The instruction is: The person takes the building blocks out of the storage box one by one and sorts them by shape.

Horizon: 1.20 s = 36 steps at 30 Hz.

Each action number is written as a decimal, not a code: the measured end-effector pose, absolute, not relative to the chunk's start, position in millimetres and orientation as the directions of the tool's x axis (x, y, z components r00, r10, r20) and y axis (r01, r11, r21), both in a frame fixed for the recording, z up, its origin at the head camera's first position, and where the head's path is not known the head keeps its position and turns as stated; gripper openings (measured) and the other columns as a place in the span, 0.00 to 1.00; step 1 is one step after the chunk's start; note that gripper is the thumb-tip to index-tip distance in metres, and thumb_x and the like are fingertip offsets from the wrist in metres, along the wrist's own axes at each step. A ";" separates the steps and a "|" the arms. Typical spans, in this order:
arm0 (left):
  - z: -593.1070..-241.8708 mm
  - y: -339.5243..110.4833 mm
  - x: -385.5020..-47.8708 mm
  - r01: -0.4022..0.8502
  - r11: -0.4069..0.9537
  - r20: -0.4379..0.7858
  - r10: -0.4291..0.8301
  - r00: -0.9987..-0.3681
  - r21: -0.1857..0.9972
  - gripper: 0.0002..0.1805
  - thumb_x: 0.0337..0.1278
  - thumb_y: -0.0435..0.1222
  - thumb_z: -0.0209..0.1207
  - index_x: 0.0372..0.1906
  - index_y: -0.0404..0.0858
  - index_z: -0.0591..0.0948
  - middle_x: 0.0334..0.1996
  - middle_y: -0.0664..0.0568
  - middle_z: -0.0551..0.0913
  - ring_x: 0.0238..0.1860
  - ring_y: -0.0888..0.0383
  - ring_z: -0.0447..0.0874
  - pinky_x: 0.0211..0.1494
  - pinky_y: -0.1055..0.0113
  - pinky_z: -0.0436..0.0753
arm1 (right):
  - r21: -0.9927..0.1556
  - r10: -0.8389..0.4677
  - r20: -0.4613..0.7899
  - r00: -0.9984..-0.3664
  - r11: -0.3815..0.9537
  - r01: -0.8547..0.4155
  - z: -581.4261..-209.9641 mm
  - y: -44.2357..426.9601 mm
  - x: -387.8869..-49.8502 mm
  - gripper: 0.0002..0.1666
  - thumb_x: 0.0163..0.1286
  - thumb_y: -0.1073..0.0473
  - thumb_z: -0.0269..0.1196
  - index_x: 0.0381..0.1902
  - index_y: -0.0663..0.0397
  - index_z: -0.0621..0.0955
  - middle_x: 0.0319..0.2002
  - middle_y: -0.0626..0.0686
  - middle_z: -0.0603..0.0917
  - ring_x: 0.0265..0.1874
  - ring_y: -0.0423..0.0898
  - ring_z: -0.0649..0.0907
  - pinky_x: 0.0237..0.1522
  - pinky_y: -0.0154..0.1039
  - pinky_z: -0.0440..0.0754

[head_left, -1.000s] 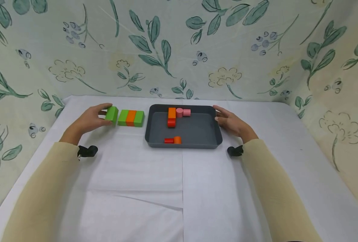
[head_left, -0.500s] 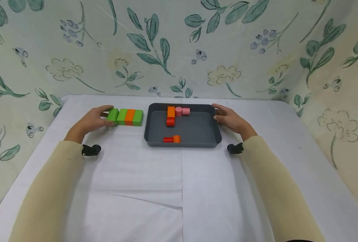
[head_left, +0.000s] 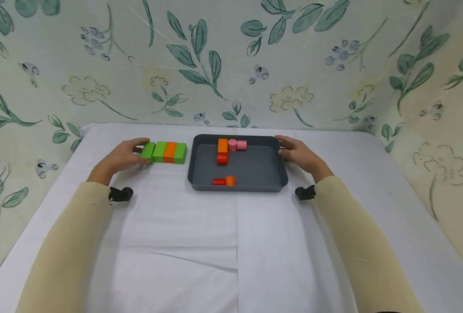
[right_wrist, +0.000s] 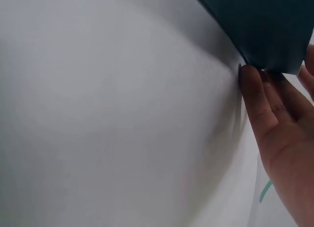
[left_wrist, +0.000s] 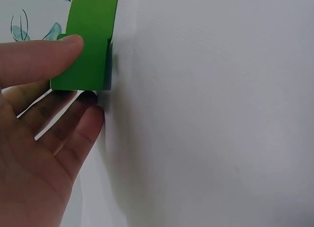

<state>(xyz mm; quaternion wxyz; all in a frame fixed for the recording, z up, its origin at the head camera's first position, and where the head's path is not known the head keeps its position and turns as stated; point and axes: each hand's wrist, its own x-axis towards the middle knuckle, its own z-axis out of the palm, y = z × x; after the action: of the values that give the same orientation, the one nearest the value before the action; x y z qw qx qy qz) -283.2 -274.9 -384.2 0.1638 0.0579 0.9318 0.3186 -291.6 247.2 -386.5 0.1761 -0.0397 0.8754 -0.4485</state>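
Note:
In the head view my left hand (head_left: 118, 157) pinches a green block (head_left: 148, 151) between thumb and fingers, at the left end of a row. Beside it stand another green block (head_left: 159, 151), an orange block (head_left: 169, 152) and a third green block (head_left: 179, 153). The left wrist view shows the thumb (left_wrist: 64, 55) across the held block's near face. My right hand (head_left: 301, 155) touches the right side of a dark grey tray (head_left: 256, 167), fingers fairly straight. From the right wrist, fingertips (right_wrist: 252, 77) meet the tray's wall (right_wrist: 272, 36); the thumb is mostly out of frame.
Inside the tray lie an orange block (head_left: 222, 144), a red cylinder (head_left: 222, 159) and two pink cylinders (head_left: 241, 145) near the back. A second red cylinder (head_left: 218, 181) and an orange cylinder (head_left: 229, 181) lie along its front wall. White cloth (head_left: 184, 226) covers the table.
My left hand has moved right with the green block, which was tilted and apart and now stands close against the row. The right hand and tray have hardly moved.

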 end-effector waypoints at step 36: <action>-353.7 -251.6 -293.8 0.081 0.859 -0.057 0.127 -0.990 0.506 0.31 0.67 0.39 0.51 0.72 0.33 0.65 0.72 0.34 0.64 0.68 0.35 0.67 0.69 0.38 0.71 | -0.829 -0.267 -0.322 -0.908 0.542 0.135 -389.3 251.4 -293.0 0.40 0.76 0.63 0.48 0.80 0.40 0.49 0.81 0.59 0.45 0.80 0.58 0.53 0.79 0.57 0.56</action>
<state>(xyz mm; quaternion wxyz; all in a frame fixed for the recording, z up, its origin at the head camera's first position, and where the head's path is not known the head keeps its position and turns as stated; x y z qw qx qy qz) -293.8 -251.6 -353.7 0.0442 0.0539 0.9631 0.2601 -293.0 251.4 -389.3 0.2105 -0.0385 0.8525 -0.4769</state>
